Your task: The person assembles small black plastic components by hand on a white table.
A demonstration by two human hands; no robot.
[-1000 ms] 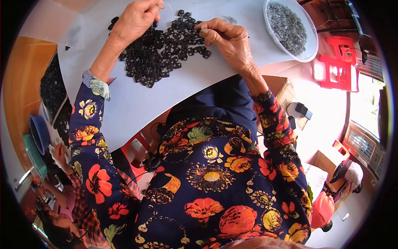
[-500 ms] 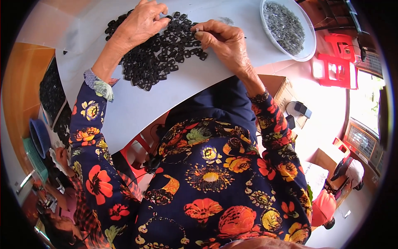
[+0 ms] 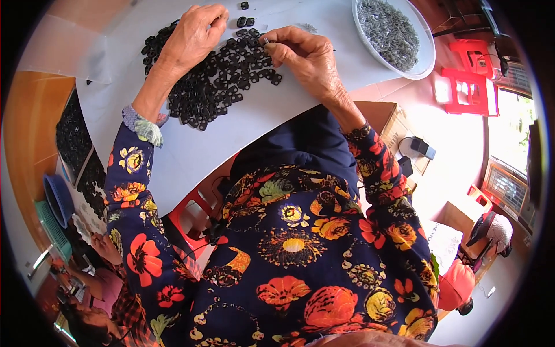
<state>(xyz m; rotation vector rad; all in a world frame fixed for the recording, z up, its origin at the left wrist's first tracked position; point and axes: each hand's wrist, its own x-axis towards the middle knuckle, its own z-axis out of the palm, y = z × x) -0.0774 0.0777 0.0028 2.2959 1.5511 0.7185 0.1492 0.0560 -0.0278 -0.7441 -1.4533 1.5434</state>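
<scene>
Many small black squarish plastic pieces with holes (image 3: 214,87) lie in a spread-out pile on the pale table (image 3: 173,156). Over the pile's left part is my left hand (image 3: 193,40), its fingers curled; whatever they may hold is hidden. At the pile's right edge my right hand (image 3: 306,58) pinches a small shiny piece (image 3: 266,41) between thumb and forefinger. A pair of black pieces (image 3: 245,22) lies just above the pile, between my hands, and a single black piece (image 3: 245,5) sits farther off. A few thin silvery bits (image 3: 306,27) lie beyond my right hand.
A round translucent basin (image 3: 429,61) full of small silvery pieces stands at the table's far right. Cardboard boxes (image 3: 376,118) and red stools (image 3: 471,92) are on the right. Blue (image 3: 58,194) and green baskets (image 3: 52,228) stand left, near another person (image 3: 115,301).
My left hand has shifted slightly left and down, and black pieces now show apart beyond the pile. My right hand keeps its pinch, slightly to the left. The whole view has tilted a little.
</scene>
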